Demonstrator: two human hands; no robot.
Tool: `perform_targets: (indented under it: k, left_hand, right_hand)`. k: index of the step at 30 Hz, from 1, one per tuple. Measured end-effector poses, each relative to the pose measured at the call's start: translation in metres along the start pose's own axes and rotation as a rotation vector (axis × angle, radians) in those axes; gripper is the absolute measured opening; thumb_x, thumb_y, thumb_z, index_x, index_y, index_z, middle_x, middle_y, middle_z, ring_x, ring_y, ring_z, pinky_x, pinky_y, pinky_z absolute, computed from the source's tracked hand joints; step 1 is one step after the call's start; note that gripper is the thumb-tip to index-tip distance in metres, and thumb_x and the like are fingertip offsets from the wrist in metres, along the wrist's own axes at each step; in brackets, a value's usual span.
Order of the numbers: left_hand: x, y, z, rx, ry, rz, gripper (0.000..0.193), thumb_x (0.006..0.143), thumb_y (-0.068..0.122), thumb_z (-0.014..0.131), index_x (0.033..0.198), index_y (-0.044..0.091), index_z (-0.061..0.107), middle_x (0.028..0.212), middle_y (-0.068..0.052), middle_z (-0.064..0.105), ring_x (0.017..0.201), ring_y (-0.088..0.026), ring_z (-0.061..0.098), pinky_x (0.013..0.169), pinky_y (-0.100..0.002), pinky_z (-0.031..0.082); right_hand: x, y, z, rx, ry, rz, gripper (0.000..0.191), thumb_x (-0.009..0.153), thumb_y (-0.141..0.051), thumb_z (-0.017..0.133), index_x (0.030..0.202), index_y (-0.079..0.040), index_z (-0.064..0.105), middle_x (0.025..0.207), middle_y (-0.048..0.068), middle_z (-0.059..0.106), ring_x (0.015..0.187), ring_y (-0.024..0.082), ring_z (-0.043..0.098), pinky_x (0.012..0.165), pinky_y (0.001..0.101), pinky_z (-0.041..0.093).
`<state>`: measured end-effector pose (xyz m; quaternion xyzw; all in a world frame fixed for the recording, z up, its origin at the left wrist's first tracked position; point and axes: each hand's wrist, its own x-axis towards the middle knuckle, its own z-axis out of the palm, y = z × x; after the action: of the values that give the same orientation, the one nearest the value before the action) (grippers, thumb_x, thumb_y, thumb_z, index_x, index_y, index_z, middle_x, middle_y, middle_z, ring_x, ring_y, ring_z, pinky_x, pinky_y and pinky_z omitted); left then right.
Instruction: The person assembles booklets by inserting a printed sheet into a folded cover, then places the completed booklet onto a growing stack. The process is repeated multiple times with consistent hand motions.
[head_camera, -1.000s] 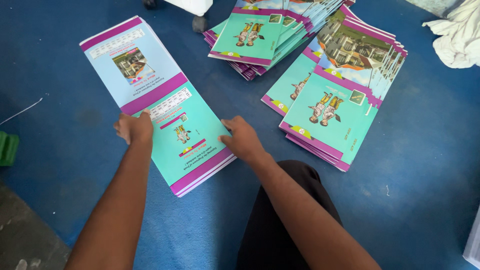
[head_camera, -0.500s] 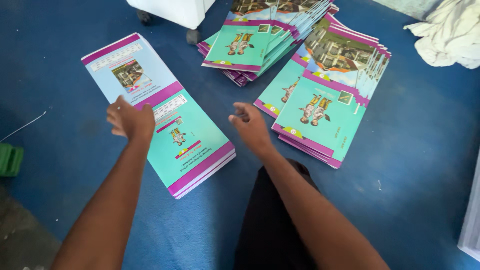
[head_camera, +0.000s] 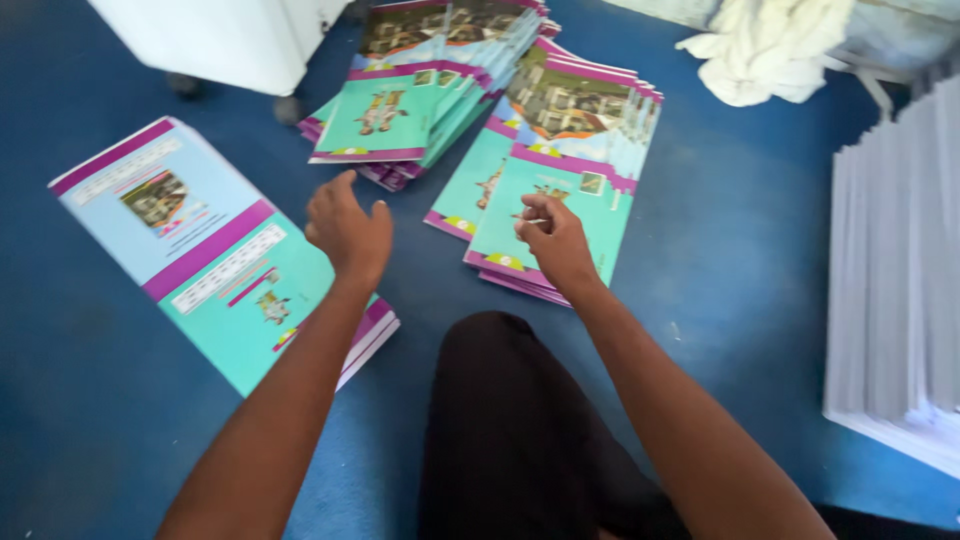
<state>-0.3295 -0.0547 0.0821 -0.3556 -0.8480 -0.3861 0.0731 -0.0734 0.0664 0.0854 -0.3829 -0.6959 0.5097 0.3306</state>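
Note:
My left hand (head_camera: 348, 232) hovers with fingers apart above the right edge of a stack of teal, light-blue and magenta printed covers (head_camera: 205, 250) lying flat on the blue floor. It holds nothing. My right hand (head_camera: 553, 236) is over the near end of a fanned stack of the same covers (head_camera: 560, 170), fingers curled loosely, touching or just above the top sheet. A third fanned stack (head_camera: 420, 90) lies farther back. My dark-trousered knee (head_camera: 510, 420) is between my arms.
A tall stack of white sheets (head_camera: 895, 280) stands at the right. A white cloth (head_camera: 770, 45) lies at the back right. A white cabinet on feet (head_camera: 215, 40) is at the back left. Blue floor (head_camera: 740, 260) surrounds everything.
Both hands lifted off the left stack and moved right; the right hand now reaches the middle fanned stack. The view shifted right, revealing the white sheets.

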Motion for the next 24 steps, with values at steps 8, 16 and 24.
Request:
perform_targets:
  k: [8,16,24]
  left_hand:
    - [-0.051,0.068,0.076,-0.144,-0.159,0.133,0.061,0.078,0.022,0.077,0.135,0.009,0.058,0.133,-0.016,0.059,0.129,-0.036,0.051,0.106,-0.054,0.039]
    - [-0.098,0.117,0.133,-0.254,-0.412,0.276,0.063,0.08,0.028,0.079,0.134,0.003,0.057,0.133,-0.022,0.058,0.123,-0.042,0.053,0.103,-0.052,0.046]
    - [-0.134,0.141,0.152,0.051,-0.637,0.36,0.09,0.082,0.055,0.076,0.143,-0.004,0.044,0.149,-0.027,0.04,0.141,-0.043,0.034,0.109,-0.061,0.033]
  right_hand:
    - [-0.051,0.051,-0.098,-0.107,0.112,0.083,0.04,0.093,-0.012,0.068,0.131,-0.003,0.063,0.106,0.005,0.065,0.083,0.011,0.063,0.069,0.0289,0.055]
    - [-0.108,0.094,-0.16,-0.182,0.166,0.196,0.038,0.092,-0.01,0.068,0.129,-0.002,0.062,0.103,0.002,0.065,0.074,0.012,0.061,0.065,0.0285,0.053]
    - [-0.143,0.149,-0.186,-0.102,0.196,0.264,0.038,0.092,-0.01,0.067,0.129,-0.001,0.063,0.101,0.006,0.067,0.077,0.014,0.064,0.067,0.0306,0.055]
